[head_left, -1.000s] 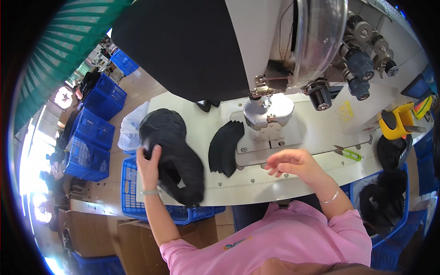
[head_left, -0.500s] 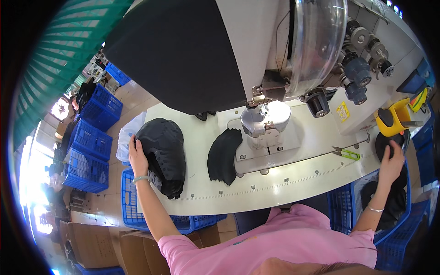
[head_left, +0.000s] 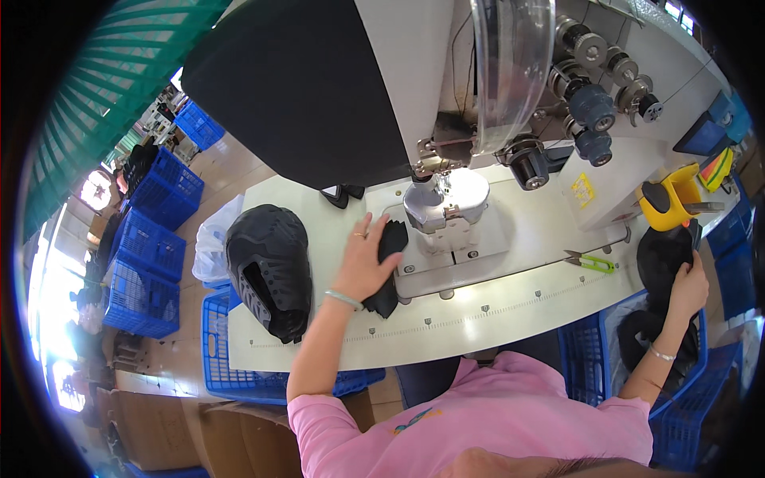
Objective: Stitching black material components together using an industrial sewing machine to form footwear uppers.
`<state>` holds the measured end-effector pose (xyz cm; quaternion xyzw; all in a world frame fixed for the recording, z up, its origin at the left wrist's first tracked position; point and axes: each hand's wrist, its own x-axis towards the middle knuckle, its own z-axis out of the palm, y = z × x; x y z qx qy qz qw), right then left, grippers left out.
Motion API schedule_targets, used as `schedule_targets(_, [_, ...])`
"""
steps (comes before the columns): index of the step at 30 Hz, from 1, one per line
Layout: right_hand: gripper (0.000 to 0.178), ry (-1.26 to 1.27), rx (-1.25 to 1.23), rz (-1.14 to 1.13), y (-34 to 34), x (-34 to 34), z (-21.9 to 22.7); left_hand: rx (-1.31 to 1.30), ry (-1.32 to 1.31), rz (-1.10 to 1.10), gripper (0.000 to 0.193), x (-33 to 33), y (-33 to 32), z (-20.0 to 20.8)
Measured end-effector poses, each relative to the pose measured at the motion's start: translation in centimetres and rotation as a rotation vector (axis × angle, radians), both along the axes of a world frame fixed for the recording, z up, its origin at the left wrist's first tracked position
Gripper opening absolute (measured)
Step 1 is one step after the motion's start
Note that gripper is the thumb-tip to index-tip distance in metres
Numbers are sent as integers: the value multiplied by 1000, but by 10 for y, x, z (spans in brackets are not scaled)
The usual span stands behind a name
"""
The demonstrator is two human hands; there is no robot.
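My left hand (head_left: 369, 259) lies over a stack of black curved cut pieces (head_left: 385, 291) beside the sewing machine's post (head_left: 448, 211), its fingers and thumb spread. To its left, a pile of black moulded shoe uppers (head_left: 271, 267) rests on the table. At the far right my right hand (head_left: 688, 288) closes on the edge of a black piece (head_left: 663, 259) at the table's end, below a yellow holder (head_left: 669, 199). Part of its grip is hidden. More black pieces (head_left: 644, 338) hang down into a basket beneath that hand.
The sewing machine head (head_left: 295, 88) overhangs the white table (head_left: 454, 323). Green-handled thread snips (head_left: 590, 262) lie at its right. Blue baskets (head_left: 215, 342) stand below the table's left edge, with a white plastic bag (head_left: 215, 239) close by. Several more blue crates (head_left: 143, 295) line the floor.
My left hand has left the shoe uppers and moved right onto the stack of curved pieces. My right hand has shifted slightly down along the black piece. The view has shifted a little.
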<state>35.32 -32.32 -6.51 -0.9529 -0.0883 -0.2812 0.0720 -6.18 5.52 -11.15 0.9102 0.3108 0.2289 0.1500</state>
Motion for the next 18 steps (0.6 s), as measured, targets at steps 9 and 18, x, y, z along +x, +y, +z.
schedule_targets(9, [35,354,150,1302,42,-120,58,-17,13,199,60,22,-10,-46])
schedule_targets(18, [43,26,-443,1892,170,-155,-25,48,-122,97,57,23,-17,-23])
